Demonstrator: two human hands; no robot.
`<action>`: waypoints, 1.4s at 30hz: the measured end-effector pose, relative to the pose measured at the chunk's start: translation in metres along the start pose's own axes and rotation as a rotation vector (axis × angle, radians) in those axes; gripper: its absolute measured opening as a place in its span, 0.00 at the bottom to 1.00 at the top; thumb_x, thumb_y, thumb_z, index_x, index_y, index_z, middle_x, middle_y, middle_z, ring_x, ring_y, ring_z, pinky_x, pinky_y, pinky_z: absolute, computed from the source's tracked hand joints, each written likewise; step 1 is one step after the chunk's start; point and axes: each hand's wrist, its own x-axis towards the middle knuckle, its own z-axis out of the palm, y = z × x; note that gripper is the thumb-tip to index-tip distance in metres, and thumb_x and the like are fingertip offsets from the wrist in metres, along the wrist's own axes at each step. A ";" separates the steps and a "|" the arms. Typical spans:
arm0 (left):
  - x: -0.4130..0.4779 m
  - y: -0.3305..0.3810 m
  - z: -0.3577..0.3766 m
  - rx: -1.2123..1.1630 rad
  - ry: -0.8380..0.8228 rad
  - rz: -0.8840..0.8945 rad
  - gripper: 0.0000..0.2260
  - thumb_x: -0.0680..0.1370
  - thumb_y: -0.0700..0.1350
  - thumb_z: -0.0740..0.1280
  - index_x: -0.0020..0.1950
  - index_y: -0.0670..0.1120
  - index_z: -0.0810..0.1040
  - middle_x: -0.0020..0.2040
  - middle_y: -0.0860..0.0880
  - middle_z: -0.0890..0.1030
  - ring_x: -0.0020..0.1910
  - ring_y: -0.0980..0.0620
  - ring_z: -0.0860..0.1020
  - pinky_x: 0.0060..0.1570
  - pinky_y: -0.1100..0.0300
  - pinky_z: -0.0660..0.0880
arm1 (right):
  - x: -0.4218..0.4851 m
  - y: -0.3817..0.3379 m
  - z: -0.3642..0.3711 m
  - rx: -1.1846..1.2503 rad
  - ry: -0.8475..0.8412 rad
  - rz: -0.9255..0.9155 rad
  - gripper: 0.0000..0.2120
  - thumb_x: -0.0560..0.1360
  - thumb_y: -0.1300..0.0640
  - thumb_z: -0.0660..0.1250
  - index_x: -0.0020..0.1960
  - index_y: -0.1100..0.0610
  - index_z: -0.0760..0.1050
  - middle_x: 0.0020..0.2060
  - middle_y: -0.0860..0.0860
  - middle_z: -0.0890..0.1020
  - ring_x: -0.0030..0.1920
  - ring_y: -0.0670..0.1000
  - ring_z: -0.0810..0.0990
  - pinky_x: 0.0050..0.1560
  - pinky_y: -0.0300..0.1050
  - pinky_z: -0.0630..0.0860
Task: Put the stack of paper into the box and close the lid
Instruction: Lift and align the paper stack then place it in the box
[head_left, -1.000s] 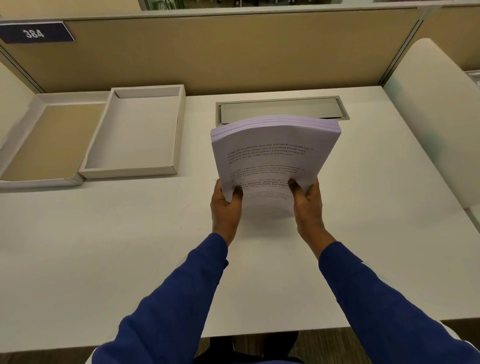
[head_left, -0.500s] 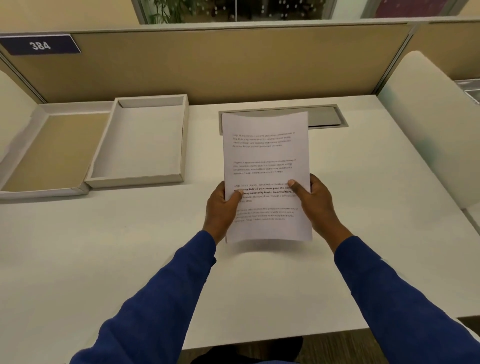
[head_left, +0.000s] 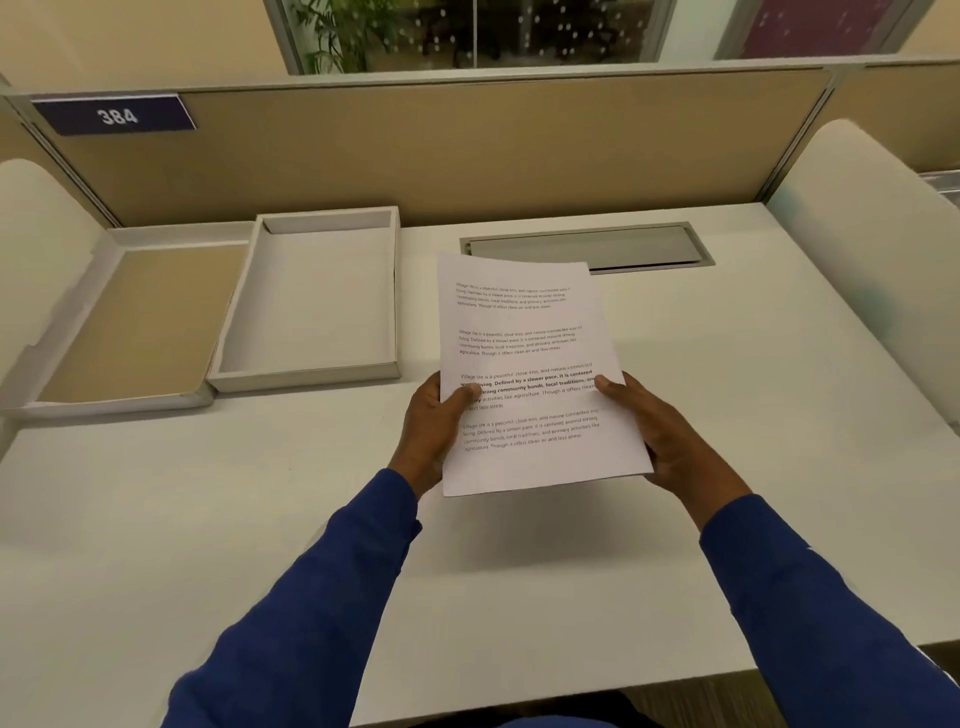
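A stack of printed white paper (head_left: 524, 332) is held just above the desk, its top sheet facing up. My left hand (head_left: 428, 434) grips its left edge with the thumb on top. My right hand (head_left: 654, 431) grips its right edge the same way. The open grey box (head_left: 228, 371) stands empty at the back left of the desk, to the left of the paper. Its lid (head_left: 117, 239), with a tan inside, lies flat beside the box on the far left and touches it.
A metal cable hatch (head_left: 644, 249) is set into the white desk (head_left: 208, 519) behind the paper. A tan partition (head_left: 441, 150) closes off the back. White curved side panels (head_left: 878, 249) stand at the right and the left.
The stack was upright with its edge toward me; it has been tilted down flat and now slants slightly toward the left. The view has lifted a little.
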 end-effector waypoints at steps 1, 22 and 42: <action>0.000 0.002 -0.001 -0.008 0.005 0.005 0.10 0.80 0.42 0.70 0.61 0.46 0.80 0.54 0.48 0.88 0.46 0.46 0.87 0.40 0.54 0.83 | -0.002 0.000 0.000 -0.011 -0.022 0.000 0.21 0.78 0.50 0.71 0.70 0.48 0.75 0.61 0.53 0.84 0.60 0.58 0.84 0.55 0.57 0.82; 0.012 0.051 -0.033 0.068 0.151 0.003 0.07 0.79 0.43 0.70 0.57 0.48 0.81 0.50 0.49 0.89 0.44 0.49 0.88 0.37 0.56 0.83 | 0.038 -0.022 0.043 -0.066 -0.138 -0.085 0.19 0.80 0.59 0.68 0.70 0.52 0.73 0.61 0.52 0.85 0.58 0.55 0.85 0.48 0.48 0.83; 0.131 0.133 -0.215 0.313 0.266 -0.190 0.10 0.78 0.41 0.65 0.59 0.44 0.74 0.54 0.44 0.83 0.47 0.44 0.83 0.46 0.52 0.81 | 0.194 -0.021 0.228 -0.101 -0.047 -0.081 0.18 0.79 0.57 0.70 0.68 0.50 0.74 0.59 0.51 0.86 0.58 0.56 0.85 0.53 0.52 0.84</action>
